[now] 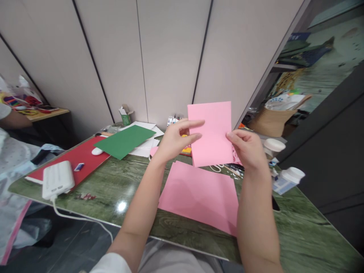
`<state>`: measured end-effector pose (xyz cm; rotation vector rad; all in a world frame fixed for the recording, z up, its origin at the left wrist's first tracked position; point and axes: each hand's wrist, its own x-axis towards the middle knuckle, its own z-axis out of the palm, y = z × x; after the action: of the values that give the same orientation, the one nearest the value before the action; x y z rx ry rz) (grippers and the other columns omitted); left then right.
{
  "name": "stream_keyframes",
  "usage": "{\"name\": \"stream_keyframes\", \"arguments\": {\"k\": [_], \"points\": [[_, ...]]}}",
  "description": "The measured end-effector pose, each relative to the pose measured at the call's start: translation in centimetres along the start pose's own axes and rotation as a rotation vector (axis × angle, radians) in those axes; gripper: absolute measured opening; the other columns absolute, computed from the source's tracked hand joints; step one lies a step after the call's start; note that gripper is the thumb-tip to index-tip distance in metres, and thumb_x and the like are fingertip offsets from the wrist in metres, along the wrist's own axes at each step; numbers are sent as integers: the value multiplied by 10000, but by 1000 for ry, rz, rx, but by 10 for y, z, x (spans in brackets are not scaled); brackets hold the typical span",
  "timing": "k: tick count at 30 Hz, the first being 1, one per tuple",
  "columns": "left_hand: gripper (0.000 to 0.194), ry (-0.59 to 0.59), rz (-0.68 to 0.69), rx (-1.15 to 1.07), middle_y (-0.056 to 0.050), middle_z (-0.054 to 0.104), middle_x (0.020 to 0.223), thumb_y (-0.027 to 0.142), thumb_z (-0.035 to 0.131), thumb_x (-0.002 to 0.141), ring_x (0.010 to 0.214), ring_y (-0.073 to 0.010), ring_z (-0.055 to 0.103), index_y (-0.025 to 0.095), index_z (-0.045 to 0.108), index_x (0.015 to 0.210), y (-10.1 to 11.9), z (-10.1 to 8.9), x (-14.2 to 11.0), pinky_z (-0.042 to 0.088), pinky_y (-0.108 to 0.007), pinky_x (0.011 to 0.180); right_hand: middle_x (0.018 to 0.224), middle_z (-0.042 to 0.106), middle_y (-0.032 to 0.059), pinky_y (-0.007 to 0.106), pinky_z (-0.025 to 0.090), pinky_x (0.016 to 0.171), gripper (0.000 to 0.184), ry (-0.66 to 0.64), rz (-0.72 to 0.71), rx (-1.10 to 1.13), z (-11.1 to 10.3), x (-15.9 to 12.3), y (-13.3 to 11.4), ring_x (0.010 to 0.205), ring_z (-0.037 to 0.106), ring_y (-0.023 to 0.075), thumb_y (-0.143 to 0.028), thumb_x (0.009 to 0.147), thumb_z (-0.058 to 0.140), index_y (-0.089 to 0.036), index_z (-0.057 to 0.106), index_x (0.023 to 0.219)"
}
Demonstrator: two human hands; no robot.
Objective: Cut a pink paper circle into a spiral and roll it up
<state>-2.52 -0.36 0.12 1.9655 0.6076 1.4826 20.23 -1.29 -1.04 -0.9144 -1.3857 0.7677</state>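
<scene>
Upright above the table is a folded pink sheet of paper [214, 131]. My right hand [248, 148] pinches its right edge between thumb and fingers. At the left edge, my left hand [176, 139] grips the sheet, thumb and index finger lying apart on its front. My other left fingers are hidden, apparently behind the paper. Below, larger pink sheets [199, 193] lie stacked flat near the table's front edge.
On the green marbled table [301, 231] lie a green sheet [126, 140], a red sheet [88, 151] and a white power bank [58, 178] with a cable. White bottles [288, 180] stand right. A person's arm [13, 118] shows far left. A wall panel [167, 57] rises behind.
</scene>
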Motion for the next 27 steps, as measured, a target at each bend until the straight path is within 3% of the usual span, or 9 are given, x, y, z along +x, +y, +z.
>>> {"name": "stream_keyframes", "arguments": {"k": [6, 13, 18, 24, 27], "points": [[523, -37, -27, 2, -62, 557, 1249, 222, 681, 744, 733, -112, 575, 300, 559, 1246, 2, -1, -1, 491, -257, 607, 582, 610, -2, 278, 423, 522, 226, -6, 29, -31, -2, -1, -1, 563, 558, 166, -419, 705, 727, -206, 694, 638], [610, -69, -45, -76, -80, 457, 1371, 219, 693, 732, 784, -122, 590, 310, 490, 1299, 2, 0, -3, 522, -266, 624, 586, 636, -4, 294, 452, 542, 231, -19, 38, 16, -2, 0, 0, 542, 571, 170, -425, 676, 749, -205, 698, 631], [662, -81, -62, -100, -73, 385, 1424, 215, 692, 731, 774, -131, 602, 351, 439, 1327, 4, 3, -5, 525, -270, 580, 543, 604, -19, 268, 408, 468, 218, -4, 50, 30, -3, 0, 0, 474, 520, 138, -414, 677, 755, -206, 702, 635], [719, -78, -20, -75, -72, 399, 1413, 221, 706, 721, 922, -192, 610, 359, 399, 1355, 5, 4, -3, 550, -316, 671, 503, 559, -22, 263, 389, 449, 236, -5, 50, 26, -3, 1, 1, 460, 496, 133, -435, 684, 747, -210, 697, 635], [624, -69, 23, -34, -61, 472, 1346, 218, 704, 721, 982, -211, 594, 348, 491, 1293, 4, 3, -2, 544, -332, 720, 505, 552, -20, 266, 385, 450, 246, 3, 25, -4, -2, 1, 1, 470, 500, 138, -450, 697, 733, -217, 689, 634]]}}
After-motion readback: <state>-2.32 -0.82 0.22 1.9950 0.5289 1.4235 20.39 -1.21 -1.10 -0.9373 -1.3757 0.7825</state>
